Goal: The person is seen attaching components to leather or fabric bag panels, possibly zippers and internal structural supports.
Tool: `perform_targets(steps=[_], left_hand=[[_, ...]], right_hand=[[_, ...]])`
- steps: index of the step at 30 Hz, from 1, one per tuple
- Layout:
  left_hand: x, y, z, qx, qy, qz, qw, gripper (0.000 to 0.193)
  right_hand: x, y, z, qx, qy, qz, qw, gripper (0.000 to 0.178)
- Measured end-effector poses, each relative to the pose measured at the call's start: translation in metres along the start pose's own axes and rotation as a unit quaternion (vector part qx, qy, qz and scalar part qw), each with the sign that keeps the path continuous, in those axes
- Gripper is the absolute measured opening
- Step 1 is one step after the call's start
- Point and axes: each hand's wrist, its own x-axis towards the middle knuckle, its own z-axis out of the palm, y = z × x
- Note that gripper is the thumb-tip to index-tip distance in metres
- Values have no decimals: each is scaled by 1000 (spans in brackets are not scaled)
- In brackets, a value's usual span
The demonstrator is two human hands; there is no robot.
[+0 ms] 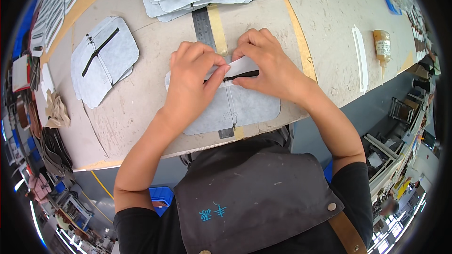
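Both sides of the black strip [247,74]: ideally keep level, with light, even tension across the pale panel [256,106] at the centre of the frame; pinched almost closed with the left hand [190,68], between thumb and forefinger at the left end of the raised flap [240,66]; held in a wider curl with the right hand [275,66], flap and strip between thumb and fingers; firmness impossible to tell.

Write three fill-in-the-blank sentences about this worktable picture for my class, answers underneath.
1. The left hand and right hand touch pale material near a strip coloured ____.
2. The squeeze bottle is toward the picture's ____ side.
3. The crumpled paper lies to the person's ____.

Missing words: black; right; left.
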Motion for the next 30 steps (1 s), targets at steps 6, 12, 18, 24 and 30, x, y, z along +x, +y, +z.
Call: perform_targets(steps=[6,12,18,24,30], left_hand=[[17,3,-29,-223,-104,-119,962,5],[25,-3,-26,-214,-161,-174,948,14],[20,-6,-16,-152,-144,-150,966,24],[28,5,0,-167,-133,-110,971,41],[40,11,7,-184,-158,-152,958,38]], right_hand=[[1,-1,-7,-11,-39,2,999,41],[-6,-1,-5,1,-11,7,1000,45],[-16,3,-4,33,11,17,999,50],[-18,-1,3,34,54,6,998,46],[-52,-6,-3,-48,148,-1,988,37]])
